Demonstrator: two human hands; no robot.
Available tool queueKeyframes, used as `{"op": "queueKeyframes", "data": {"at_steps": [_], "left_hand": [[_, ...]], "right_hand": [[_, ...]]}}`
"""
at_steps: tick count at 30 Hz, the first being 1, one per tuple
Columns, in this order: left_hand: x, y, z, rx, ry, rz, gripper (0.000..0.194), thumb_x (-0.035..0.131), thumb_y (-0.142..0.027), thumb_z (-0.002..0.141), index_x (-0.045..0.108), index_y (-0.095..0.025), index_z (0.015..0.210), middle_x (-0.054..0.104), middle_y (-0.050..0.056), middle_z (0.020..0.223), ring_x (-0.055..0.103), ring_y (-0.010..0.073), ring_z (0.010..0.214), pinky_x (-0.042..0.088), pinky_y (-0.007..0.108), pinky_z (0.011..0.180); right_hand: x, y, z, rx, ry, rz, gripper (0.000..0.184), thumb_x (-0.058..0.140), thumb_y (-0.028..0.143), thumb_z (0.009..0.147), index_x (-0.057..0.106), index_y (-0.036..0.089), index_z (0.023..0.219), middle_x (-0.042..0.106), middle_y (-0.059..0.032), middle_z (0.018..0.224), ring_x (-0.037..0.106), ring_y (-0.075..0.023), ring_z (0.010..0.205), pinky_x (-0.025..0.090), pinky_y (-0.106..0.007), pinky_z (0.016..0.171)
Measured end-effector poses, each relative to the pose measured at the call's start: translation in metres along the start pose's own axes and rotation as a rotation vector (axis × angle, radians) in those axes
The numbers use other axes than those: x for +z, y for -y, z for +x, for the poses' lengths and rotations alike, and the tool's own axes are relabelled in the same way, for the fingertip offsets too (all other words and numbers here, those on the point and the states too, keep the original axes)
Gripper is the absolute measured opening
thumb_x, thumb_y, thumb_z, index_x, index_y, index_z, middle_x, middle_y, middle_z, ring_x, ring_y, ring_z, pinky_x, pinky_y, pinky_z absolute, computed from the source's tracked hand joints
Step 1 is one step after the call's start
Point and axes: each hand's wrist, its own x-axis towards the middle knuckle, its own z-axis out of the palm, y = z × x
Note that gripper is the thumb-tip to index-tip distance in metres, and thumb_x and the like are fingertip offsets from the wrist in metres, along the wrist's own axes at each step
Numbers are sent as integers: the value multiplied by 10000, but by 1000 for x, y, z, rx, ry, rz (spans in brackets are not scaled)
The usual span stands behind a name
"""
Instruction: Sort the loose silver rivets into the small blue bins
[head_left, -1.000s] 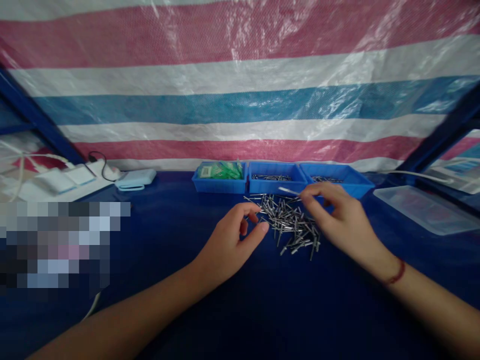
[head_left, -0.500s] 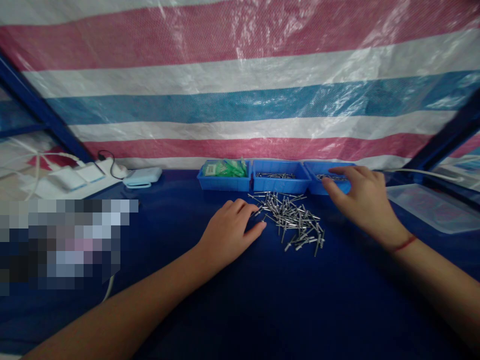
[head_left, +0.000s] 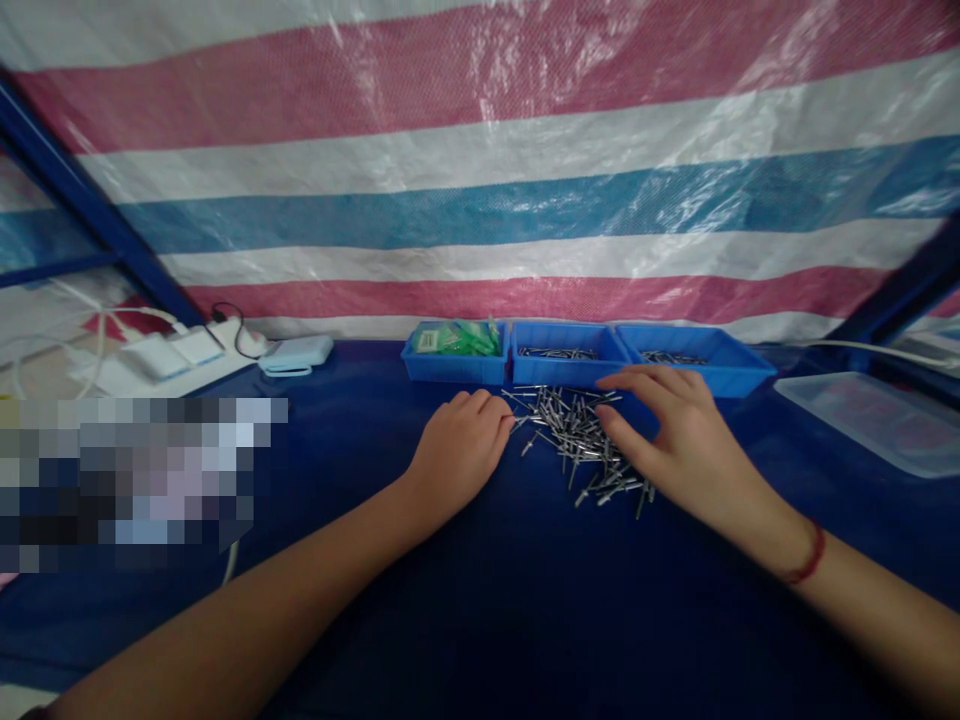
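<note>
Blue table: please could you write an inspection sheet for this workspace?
Surface: dark blue table, lower left of picture pixelated.
Parts: heap of metal pins before three blue bins; middle and right also hold pins, left holds green packets.
Clutter: light blue case, left; clear plastic piece, right.
Hands: left hand curled at the heap's left edge, grip hidden; right hand at its right side, thumb and fingers apart.
Cables: power strip with cables, left; white cable, right.
Surroundings: striped sheet behind, blue posts both sides.

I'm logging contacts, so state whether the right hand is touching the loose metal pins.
Cannot tell. In the head view, the right hand overlaps the loose metal pins, hiding any contact or gap.
</note>
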Motion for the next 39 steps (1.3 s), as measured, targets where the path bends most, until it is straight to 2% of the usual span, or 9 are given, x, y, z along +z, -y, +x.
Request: {"op": "queueKeyframes", "data": {"at_steps": [4, 8, 12, 16, 19, 24, 29, 39], "left_hand": [[-7, -4, -3, -124, -114, -330, 173, 429, -228, 914, 578, -155, 867, 624, 32, 852, 563, 160, 796, 443, 300, 767], [-10, -17, -10, -198, -49, -593, 184, 426, -269, 913, 580, -175, 878, 624, 8, 829, 563, 138, 733, 448, 272, 700], [-9, -28, -17, -180, -13, -694, 184, 430, -280, 912, 579, -176, 881, 617, 6, 818, 559, 135, 728, 438, 263, 677], [-6, -32, -19, -180, 4, -724, 173, 437, -278, 910, 576, -179, 876, 615, 9, 810, 559, 141, 741, 435, 264, 672], [-5, -33, -19, -176, 7, -733, 171, 436, -271, 911, 579, -181, 887, 621, 18, 842, 562, 149, 788, 434, 267, 685], [-6, -34, -21, -110, -21, -783, 224, 509, -294, 879, 547, -198, 1078, 619, 22, 929, 549, 149, 835, 431, 260, 690], [-8, -34, -20, -61, -13, -736, 150, 480, -290, 896, 591, -190, 893, 611, 2, 802, 539, 136, 750, 425, 266, 708], [-8, -34, -19, -67, -73, -760, 85, 526, -257, 869, 583, -194, 875, 616, -2, 818, 536, 129, 730, 429, 252, 685]], "right_hand": [[0, 15, -4, 28, 54, 221, 193, 563, 316, 819, 656, 214, 954, 648, -76, 983, 575, -249, 959, 452, -434, 854], [-1, 30, -8, 160, 82, 544, 192, 607, 342, 801, 662, 235, 951, 668, -50, 947, 624, -202, 871, 509, -364, 772], [-4, 36, -8, 238, 83, 687, 189, 648, 361, 770, 685, 238, 908, 682, -42, 907, 632, -183, 790, 519, -323, 675], [-7, 38, -7, 264, 83, 742, 139, 666, 357, 754, 693, 232, 808, 696, -39, 828, 639, -188, 768, 516, -312, 635], [-7, 39, -8, 251, 70, 756, 104, 666, 328, 758, 689, 237, 803, 692, -29, 825, 640, -178, 763, 522, -305, 653], [-7, 42, -10, 172, 59, 756, 66, 647, 250, 783, 683, 255, 839, 675, -15, 840, 638, -154, 780, 529, -289, 693], [-9, 44, -12, 116, 72, 732, 75, 646, 237, 789, 676, 256, 855, 668, -17, 845, 635, -158, 781, 527, -300, 683], [-11, 46, -12, 98, 46, 701, 63, 622, 224, 803, 654, 252, 850, 646, -24, 833, 622, -161, 760, 528, -307, 657]]}}
